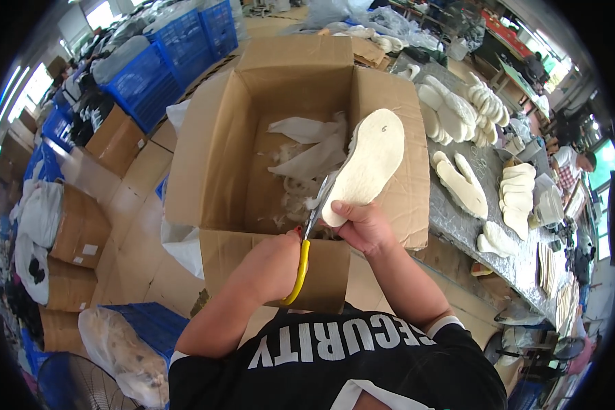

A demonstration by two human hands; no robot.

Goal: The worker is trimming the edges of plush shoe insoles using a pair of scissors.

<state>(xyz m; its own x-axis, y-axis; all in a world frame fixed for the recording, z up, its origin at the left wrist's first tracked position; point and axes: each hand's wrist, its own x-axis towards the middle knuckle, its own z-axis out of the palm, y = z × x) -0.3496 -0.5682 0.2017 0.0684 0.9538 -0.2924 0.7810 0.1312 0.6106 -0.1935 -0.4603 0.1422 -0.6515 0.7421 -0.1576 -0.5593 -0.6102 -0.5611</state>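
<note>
I see my right hand (pixel 365 225) gripping the insole (pixel 367 164) at its heel, long axis pointing up-right; my left hand (pixel 277 263) clenches the yellow scissors (pixel 307 246), blades at its left edge

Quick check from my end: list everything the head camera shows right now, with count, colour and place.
insole: one, cream, held over the box
scissors: one pair, yellow handles, blades at the insole's left edge
cardboard box: one, brown, open, straight ahead
trimmings: a loose heap, white, inside the box
worktable: one, grey, on the right
stacked insoles: many, cream, across the worktable
crates: several, blue, upper left
closed cartons: several, brown, on the left
fan: one, dark, lower left
another person: one, far right
left hand: one, gripping the scissor handles
right hand: one, gripping the insole's lower end
</note>
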